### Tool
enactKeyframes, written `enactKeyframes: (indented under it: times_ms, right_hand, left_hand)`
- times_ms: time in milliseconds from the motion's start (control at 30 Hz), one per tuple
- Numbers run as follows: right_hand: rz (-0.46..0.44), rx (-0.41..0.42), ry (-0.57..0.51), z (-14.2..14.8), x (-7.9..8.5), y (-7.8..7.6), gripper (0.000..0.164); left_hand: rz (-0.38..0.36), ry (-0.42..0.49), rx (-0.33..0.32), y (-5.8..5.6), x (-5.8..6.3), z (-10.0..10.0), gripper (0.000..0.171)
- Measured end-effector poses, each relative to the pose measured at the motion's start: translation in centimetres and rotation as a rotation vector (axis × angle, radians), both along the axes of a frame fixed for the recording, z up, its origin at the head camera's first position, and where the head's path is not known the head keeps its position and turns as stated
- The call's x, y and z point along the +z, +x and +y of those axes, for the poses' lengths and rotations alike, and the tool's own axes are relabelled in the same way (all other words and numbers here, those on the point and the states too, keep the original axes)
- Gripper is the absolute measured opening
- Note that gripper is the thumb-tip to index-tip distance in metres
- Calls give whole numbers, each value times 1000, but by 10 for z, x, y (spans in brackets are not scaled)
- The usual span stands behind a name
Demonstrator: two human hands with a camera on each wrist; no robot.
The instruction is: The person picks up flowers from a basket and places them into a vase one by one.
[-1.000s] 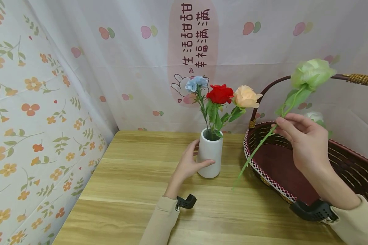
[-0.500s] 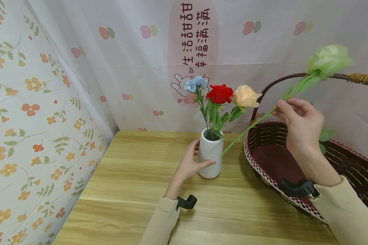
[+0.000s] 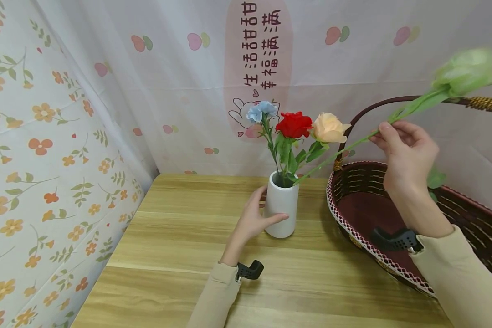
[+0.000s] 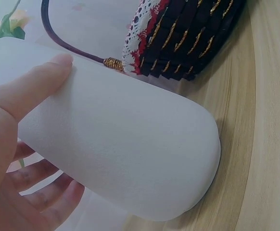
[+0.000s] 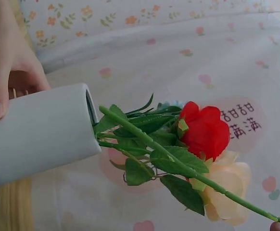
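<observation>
One white vase (image 3: 280, 210), smooth, matte and rounded, stood on the wooden table (image 3: 168, 255), holding three flowers: one blue (image 3: 262, 110), one red (image 3: 294, 125), one peach (image 3: 329, 128). The left hand (image 3: 252, 221) wrapped it, thumb on the near side, fingers curled round the far side. The right hand (image 3: 407, 152) pinched the thin green stem of a fourth, green flower (image 3: 467, 70), stem tip at the vase mouth. One dark woven basket (image 3: 352, 182) with a lace rim and a hoop handle sat right of the vase.

Beige long sleeves (image 3: 215, 296); black camera mount (image 3: 249, 270) at each wrist.
</observation>
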State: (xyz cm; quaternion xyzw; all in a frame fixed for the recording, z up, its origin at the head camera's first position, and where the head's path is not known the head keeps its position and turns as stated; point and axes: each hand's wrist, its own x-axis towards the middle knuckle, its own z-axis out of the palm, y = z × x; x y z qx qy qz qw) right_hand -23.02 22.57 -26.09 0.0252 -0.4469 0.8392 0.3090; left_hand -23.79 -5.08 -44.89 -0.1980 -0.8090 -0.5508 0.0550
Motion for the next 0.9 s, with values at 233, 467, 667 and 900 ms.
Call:
enactKeyframes:
  times_ms: [233, 467, 667, 900]
  right_hand:
    - [45, -29, -17, -2, 0, -4, 30]
    - [73, -46, -8, -5, 0, -4, 28]
    - [69, -60, 52, -12, -9, -3, 27]
    - [61, -45, 101, -25, -22, -2, 21]
  left_hand:
    - [-12, -2, 3, 1, 1, 1, 92]
    - [-13, 5, -3, 1, 2, 2, 91]
    - [-23, 3, 2, 1, 3, 1, 92]
    - [-20, -4, 2, 1, 2, 0, 91]
